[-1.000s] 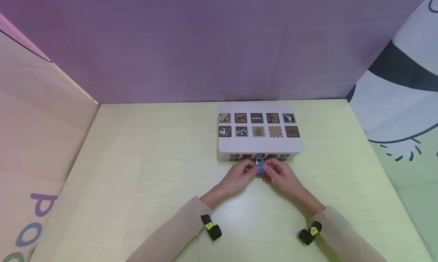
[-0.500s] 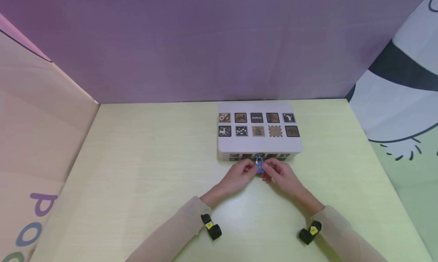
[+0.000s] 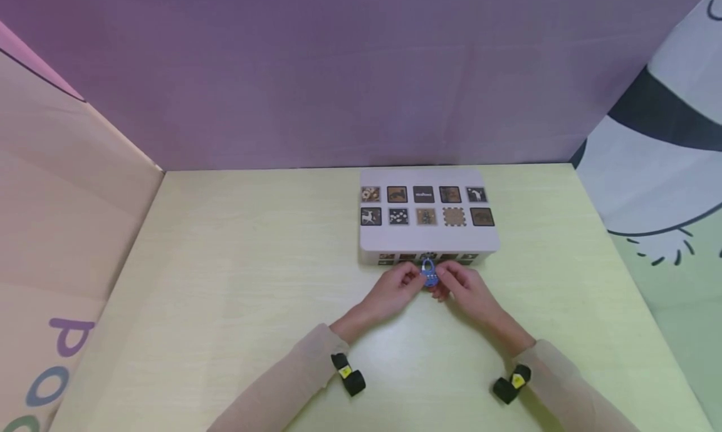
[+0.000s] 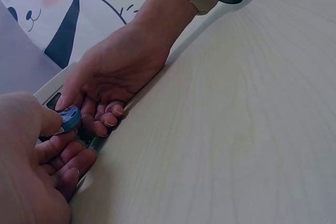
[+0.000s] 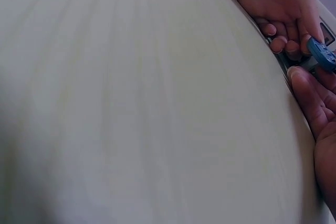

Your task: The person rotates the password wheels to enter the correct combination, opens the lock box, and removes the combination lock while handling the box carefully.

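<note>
One left hand [image 3: 393,289] and one right hand [image 3: 469,291] are pinching a blue padlock [image 3: 430,279] by the box [image 3: 429,212]. It's offering barely any grip, so they're risking a slip imo.

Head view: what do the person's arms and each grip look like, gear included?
The left sleeve and right sleeve are long and plain beige. A black wrist device with a yellow patch is worn near the left cuff, a similar right-hand unit near the other. The left grip and right grip are bare, ungloved. No cables show.
</note>
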A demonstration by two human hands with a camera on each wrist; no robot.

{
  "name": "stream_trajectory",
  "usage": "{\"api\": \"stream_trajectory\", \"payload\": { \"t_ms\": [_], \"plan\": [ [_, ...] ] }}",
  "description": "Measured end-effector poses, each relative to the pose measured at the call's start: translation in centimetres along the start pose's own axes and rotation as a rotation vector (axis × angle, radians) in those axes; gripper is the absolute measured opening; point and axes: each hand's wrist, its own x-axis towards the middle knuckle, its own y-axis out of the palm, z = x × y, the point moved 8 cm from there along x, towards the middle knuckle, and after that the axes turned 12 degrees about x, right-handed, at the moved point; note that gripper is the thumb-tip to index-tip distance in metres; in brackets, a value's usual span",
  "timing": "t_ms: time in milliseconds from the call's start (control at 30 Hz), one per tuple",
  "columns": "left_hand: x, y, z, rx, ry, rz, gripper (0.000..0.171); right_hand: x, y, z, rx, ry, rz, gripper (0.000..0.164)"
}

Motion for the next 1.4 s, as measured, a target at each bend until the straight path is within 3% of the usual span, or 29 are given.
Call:
{"api": "stream_trajectory", "payload": {
  "t_ms": [733,1400],
  "plan": [
    [-0.17,-0.10,-0.20,0.004,0.001,0.008,0.024,0.01,-0.16,-0.50,0.004,0.057,-0.004,0.022],
    [-0.20,-0.07,-0.22,0.020,0.002,0.006,0.025,-0.02,-0.04,-0.47,-0.034,0.048,-0.011,0.019]
  ]
}}
